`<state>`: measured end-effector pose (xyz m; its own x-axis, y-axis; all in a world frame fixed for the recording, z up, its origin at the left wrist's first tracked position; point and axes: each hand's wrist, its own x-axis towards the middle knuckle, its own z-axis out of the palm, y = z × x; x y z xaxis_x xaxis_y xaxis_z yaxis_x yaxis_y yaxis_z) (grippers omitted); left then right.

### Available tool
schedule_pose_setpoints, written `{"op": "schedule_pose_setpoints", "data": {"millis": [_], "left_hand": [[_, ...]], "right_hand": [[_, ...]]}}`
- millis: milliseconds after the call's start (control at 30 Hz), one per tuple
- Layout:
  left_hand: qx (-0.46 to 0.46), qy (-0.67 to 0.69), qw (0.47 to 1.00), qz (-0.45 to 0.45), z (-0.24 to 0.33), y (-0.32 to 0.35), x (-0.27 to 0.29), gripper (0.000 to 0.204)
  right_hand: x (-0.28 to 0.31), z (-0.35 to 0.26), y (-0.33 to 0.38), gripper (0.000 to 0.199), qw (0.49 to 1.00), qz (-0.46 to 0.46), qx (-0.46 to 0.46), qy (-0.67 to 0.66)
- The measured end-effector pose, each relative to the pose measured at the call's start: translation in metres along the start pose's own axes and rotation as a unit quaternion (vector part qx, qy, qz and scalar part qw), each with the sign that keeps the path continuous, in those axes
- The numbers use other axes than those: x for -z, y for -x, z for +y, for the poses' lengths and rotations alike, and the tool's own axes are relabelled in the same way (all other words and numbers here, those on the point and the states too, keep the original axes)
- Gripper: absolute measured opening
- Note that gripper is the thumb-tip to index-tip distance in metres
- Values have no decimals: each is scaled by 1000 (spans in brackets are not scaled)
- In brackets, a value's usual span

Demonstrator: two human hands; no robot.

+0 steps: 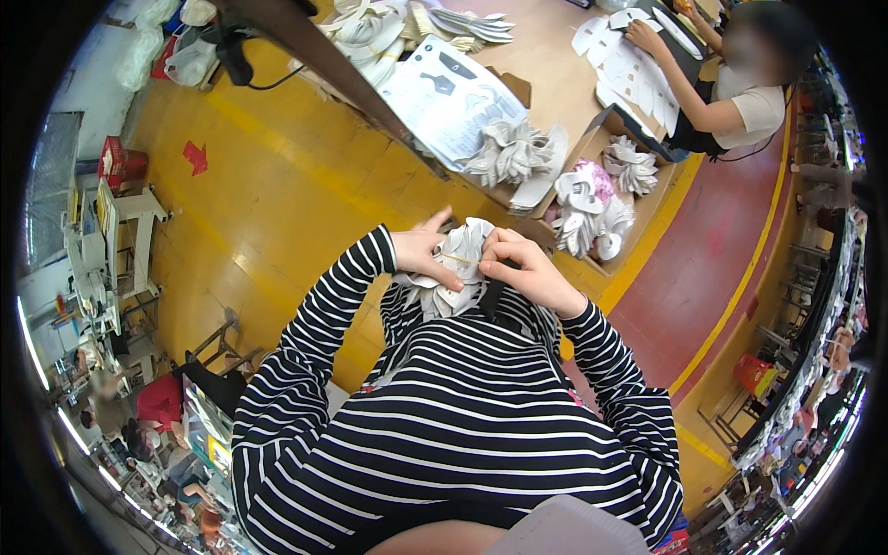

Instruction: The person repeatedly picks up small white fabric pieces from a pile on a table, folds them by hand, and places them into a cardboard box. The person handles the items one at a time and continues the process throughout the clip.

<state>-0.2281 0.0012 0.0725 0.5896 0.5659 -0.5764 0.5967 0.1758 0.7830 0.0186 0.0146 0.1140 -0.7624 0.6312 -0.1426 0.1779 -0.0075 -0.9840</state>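
Note:
In front of my body is a bundle of white, curved cut pieces point(451, 277) that look like shoe-upper parts, fanned out at their ends. My left hand point(424, 252) grips the bundle from the left, its thumb laid across the front and its other fingers reaching around the far side. On the right edge of the same bundle, my right hand point(527, 268) has its fingers bent and pinched together. A thin yellowish band point(455, 257) runs across the pieces between the two hands. The tips of my right fingers are partly hidden, so whether they touch the band is unclear.
Ahead, a worktable point(555, 69) bears a printed sheet point(453, 97) and more bundles of white pieces point(513, 153). A cardboard box point(618, 264) with similar bundles stands right of it. A co-worker point(731, 111) handles white sheets at far right. A dark post point(319, 65) slants across the table's left side.

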Motion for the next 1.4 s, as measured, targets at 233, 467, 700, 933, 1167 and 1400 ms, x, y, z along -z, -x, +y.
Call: {"op": "schedule_pose_setpoints", "data": {"millis": [233,467,700,933,1167,1400], "left_hand": [[-89,271,957,57,12,6,-25,106],[-80,194,978,-8,33,-11,-7,100],[-167,309,933,-75,14,-51,13,106],[-156,323,915,-185,35,-83,27,86],[-161,371,908,-104,26,-94,34,123],[-168,293,928,-158,49,-119,75,127]], "right_hand": [[-38,-8,-2,14,990,110,-92,3],[15,-15,5,19,902,93,-183,-379],[74,22,-28,41,732,-2,-192,-653],[109,65,-83,71,707,-98,-202,-670],[105,43,-52,51,866,32,-33,-498],[122,45,-46,32,774,259,-22,-578]]}}
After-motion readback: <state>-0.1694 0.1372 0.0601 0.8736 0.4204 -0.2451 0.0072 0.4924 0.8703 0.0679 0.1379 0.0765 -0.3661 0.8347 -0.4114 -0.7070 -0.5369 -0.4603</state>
